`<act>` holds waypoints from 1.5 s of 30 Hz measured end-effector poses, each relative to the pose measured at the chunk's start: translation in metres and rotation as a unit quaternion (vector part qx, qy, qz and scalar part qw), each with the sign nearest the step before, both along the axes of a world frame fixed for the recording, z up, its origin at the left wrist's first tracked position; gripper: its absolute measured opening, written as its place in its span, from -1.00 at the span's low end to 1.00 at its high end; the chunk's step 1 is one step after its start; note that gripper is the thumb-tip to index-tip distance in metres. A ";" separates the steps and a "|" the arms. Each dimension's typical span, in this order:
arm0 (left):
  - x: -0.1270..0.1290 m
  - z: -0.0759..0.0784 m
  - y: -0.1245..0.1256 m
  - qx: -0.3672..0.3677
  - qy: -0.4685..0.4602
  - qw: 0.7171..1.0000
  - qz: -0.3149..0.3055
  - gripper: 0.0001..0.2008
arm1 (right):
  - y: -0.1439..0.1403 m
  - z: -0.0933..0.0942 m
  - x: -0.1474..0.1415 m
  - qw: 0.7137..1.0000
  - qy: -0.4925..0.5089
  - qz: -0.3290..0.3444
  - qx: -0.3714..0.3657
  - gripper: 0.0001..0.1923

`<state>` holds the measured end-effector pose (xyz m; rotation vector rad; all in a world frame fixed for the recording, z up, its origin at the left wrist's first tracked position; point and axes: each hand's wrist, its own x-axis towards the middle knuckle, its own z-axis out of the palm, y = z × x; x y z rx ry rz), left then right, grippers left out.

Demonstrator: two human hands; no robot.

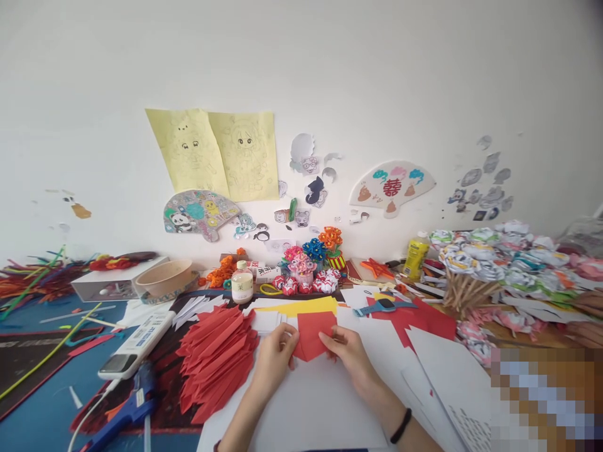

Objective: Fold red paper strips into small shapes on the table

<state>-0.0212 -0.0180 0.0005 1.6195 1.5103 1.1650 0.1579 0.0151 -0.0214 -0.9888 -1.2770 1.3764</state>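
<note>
A piece of red paper (309, 336) with a pointed lower edge is held up just above the white sheets (320, 402). My left hand (281, 348) pinches its left side between thumb and fingers. On the right side, my right hand (346, 351) grips it the same way, some fingertips hidden behind the paper. Left of my left hand lies a big pile of folded red paper strips (217, 358). Beyond the held piece is a yellow sheet (296, 306), with a small stack of white paper (268, 323) beside it.
A blue glue gun (136, 402) and a white power bank (139, 345) with a cable lie at the left. A small bottle (242, 282) and pipe-cleaner flowers (301, 260) stand near the wall. At right are a blue watch (386, 306) and bunched paper flowers (471, 257); another person's hand (588, 304) shows.
</note>
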 end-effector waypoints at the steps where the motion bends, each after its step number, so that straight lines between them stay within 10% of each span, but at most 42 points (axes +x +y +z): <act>1: -0.001 -0.001 0.002 -0.003 -0.022 1.000 -0.011 -0.72 | 0.000 0.000 0.000 1.000 0.003 0.000 -0.005 -0.54; 13: -0.003 0.009 0.000 -0.024 -0.084 0.994 -0.064 -0.63 | 0.000 0.008 0.010 1.000 -0.007 0.001 0.001 -0.50; 32: -0.008 -0.014 0.009 0.045 0.191 0.981 0.009 -0.83 | 0.007 -0.005 0.015 0.939 -0.309 -0.012 0.151 -0.92; 45: -0.018 -0.011 0.011 0.049 0.206 0.971 -0.113 -0.90 | 0.014 -0.002 0.022 0.928 -0.348 0.031 0.133 -0.91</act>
